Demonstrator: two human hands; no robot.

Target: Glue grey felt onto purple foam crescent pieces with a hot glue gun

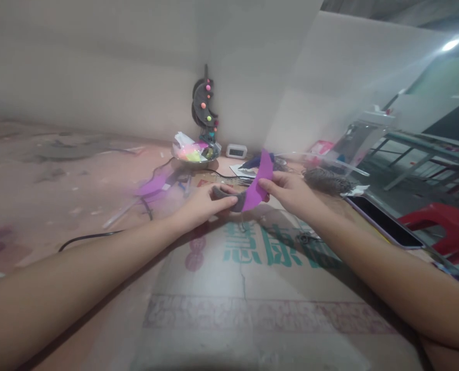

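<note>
Over the middle of the table, my left hand point(201, 207) pinches a dark grey curved piece point(240, 204) between thumb and fingers. A purple crescent-shaped sheet point(260, 181), felt or paper, is gripped by my right hand point(289, 191), its upper tip pointing up. The lower end of the purple sheet meets the grey piece; whether they are joined I cannot tell. My left fingers cover part of the grey piece. Below both hands lies a cardboard sheet point(214, 309) with green printed characters.
A grey crescent ornament with coloured pompoms point(204, 105) stands behind a metal bowl point(194, 164) of craft bits. Near it are a small white digital clock point(236, 151) and a dark blue glue gun point(252, 163). Grey yarn point(327, 181) and a phone point(386, 222) lie right. Purple scraps point(154, 186) lie left.
</note>
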